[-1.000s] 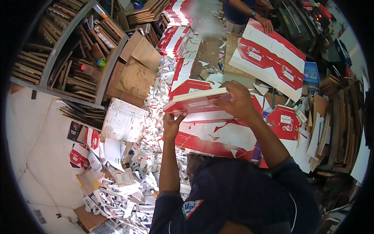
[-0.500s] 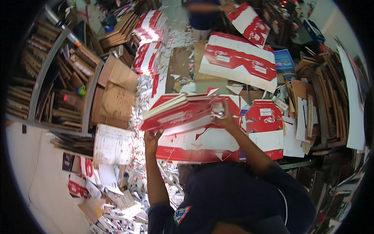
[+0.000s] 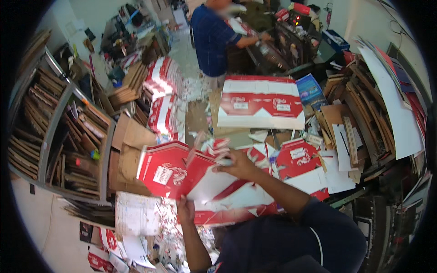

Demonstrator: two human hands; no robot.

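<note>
A stack of red-and-white printed card blanks (image 3: 161,168) is held tilted above the work surface, fanned apart at its upper edge. My left hand (image 3: 185,210) is closed round its lower edge, thumb up. My right hand (image 3: 240,164) is at the right of the stack, fingers curled in on blurred red-and-white card offcuts (image 3: 220,146). Under both hands lies a larger red-and-white card sheet (image 3: 246,198) with loose torn pieces on it.
A thick pile of printed sheets (image 3: 261,102) stands beyond. To its right is a blue printed sheet (image 3: 311,92). Wooden boards fill the shelf rack (image 3: 107,150) at left; more boards (image 3: 368,113) lean at right. Paper scraps litter the floor. A co-worker (image 3: 214,41) stands at a machine.
The stack has swung left and turned, its printed face now towards me. My right hand has moved left and nearer. The co-worker's red-and-white sheet is lowered towards the machine. The view has tilted up.
</note>
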